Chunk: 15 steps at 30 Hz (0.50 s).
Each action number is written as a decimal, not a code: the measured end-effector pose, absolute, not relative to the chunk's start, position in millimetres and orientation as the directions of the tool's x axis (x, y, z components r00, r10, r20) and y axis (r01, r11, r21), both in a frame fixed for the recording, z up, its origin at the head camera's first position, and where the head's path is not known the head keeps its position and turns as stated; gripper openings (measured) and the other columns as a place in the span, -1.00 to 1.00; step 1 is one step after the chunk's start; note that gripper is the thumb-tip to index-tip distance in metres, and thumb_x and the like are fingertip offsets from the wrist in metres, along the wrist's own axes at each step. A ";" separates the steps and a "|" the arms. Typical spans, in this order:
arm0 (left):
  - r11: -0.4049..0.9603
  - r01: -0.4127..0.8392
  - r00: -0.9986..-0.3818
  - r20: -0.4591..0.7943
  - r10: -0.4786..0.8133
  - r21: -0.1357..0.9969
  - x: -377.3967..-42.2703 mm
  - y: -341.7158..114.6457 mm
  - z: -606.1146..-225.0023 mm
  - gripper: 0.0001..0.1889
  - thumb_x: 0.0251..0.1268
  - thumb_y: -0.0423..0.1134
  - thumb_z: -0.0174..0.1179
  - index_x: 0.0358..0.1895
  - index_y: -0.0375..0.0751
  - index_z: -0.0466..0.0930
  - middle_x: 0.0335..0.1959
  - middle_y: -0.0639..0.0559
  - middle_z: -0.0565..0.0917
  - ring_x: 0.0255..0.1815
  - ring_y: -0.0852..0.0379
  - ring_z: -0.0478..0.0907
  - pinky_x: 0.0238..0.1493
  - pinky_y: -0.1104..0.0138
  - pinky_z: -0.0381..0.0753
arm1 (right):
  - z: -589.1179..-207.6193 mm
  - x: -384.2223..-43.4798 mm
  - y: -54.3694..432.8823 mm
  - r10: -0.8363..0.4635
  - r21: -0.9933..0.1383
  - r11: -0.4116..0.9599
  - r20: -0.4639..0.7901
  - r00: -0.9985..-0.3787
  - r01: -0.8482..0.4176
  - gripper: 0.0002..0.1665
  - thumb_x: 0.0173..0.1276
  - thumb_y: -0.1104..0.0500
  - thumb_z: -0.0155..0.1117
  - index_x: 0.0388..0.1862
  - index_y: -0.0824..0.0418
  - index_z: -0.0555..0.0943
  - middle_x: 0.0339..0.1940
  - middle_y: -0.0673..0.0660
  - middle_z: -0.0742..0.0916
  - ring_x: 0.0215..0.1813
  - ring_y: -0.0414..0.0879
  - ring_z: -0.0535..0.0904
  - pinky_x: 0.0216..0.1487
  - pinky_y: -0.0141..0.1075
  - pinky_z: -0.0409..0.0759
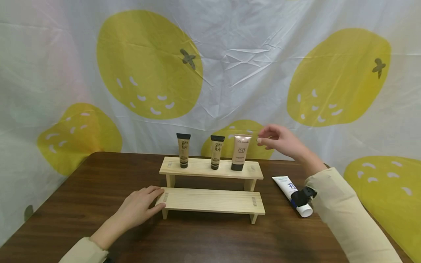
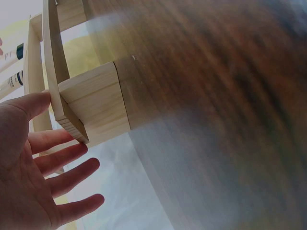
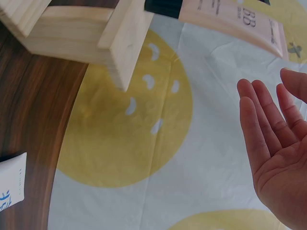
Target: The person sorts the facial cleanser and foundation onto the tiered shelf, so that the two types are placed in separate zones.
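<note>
My left hand (image 1: 139, 206) rests at the left end of the lower wooden shelf (image 1: 210, 201). Its thumb and index fingertips touch the board's end, while the other fingers (image 2: 79, 175) spread straight beside it. Raised to the right of the upper wooden shelf (image 1: 200, 168), my right hand (image 1: 279, 140) holds nothing, its fingers loosely extended. Closest to it, a pink BB cream tube (image 1: 241, 151) stands upright on its black cap, a small gap from the fingertips. Two gold tubes with black caps, one on the left (image 1: 184, 149) and one in the middle (image 1: 216, 151), share that upper shelf.
A white squeeze tube (image 1: 287, 188) with blue print lies on the dark wooden table (image 1: 131, 241), right of the shelves and partly hidden by the wrist strap (image 1: 302, 196). Behind the table hangs a white curtain (image 1: 236, 91) with yellow fruit prints.
</note>
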State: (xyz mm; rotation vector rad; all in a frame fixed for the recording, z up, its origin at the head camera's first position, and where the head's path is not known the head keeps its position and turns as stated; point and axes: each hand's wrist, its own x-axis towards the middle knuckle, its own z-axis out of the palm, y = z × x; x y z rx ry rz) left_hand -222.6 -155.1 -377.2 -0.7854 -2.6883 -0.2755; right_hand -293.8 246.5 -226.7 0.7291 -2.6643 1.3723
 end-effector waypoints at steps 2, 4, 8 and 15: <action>0.829 0.551 -0.795 0.359 0.488 0.092 -222.8 -155.1 -377.3 -0.52 0.16 0.02 0.11 0.01 -0.27 0.51 -0.08 -0.12 0.52 -0.14 -0.09 0.50 -0.24 0.02 0.44 | -227.9 -292.8 251.1 -0.379 -0.749 0.503 0.256 -0.889 -0.431 -0.70 0.28 0.25 0.10 -0.10 0.45 0.40 -0.17 0.27 0.58 -0.16 0.04 0.55 -0.22 -0.22 0.53; 0.829 0.551 -0.795 0.359 0.489 0.092 -223.0 -155.1 -377.4 -0.52 0.16 0.02 0.10 0.02 -0.27 0.51 -0.08 -0.12 0.52 -0.14 -0.09 0.50 -0.24 0.02 0.44 | -229.1 -291.4 255.7 -0.377 -0.742 0.512 0.258 -0.889 -0.433 -0.70 0.29 0.25 0.08 -0.09 0.45 0.40 -0.16 0.29 0.58 -0.16 0.03 0.56 -0.23 -0.22 0.53; 0.829 0.552 -0.794 0.359 0.490 0.091 -223.4 -155.2 -377.4 -0.52 0.16 0.03 0.10 0.02 -0.27 0.51 -0.08 -0.12 0.52 -0.14 -0.09 0.50 -0.24 0.02 0.44 | -232.8 -289.2 265.7 -0.387 -0.726 0.516 0.276 -0.880 -0.455 -0.73 0.30 0.29 0.05 -0.10 0.47 0.39 -0.17 0.35 0.58 -0.19 0.00 0.57 -0.25 -0.21 0.53; 0.828 0.553 -0.794 0.357 0.491 0.091 -223.0 -155.0 -376.9 -0.52 0.16 0.03 0.10 0.02 -0.26 0.51 -0.08 -0.12 0.52 -0.15 -0.09 0.50 -0.24 0.02 0.45 | -242.8 -288.2 282.0 -0.378 -0.731 0.509 0.285 -0.881 -0.455 -0.73 0.30 0.30 0.06 -0.11 0.48 0.39 -0.20 0.33 0.60 -0.21 0.02 0.59 -0.28 -0.21 0.54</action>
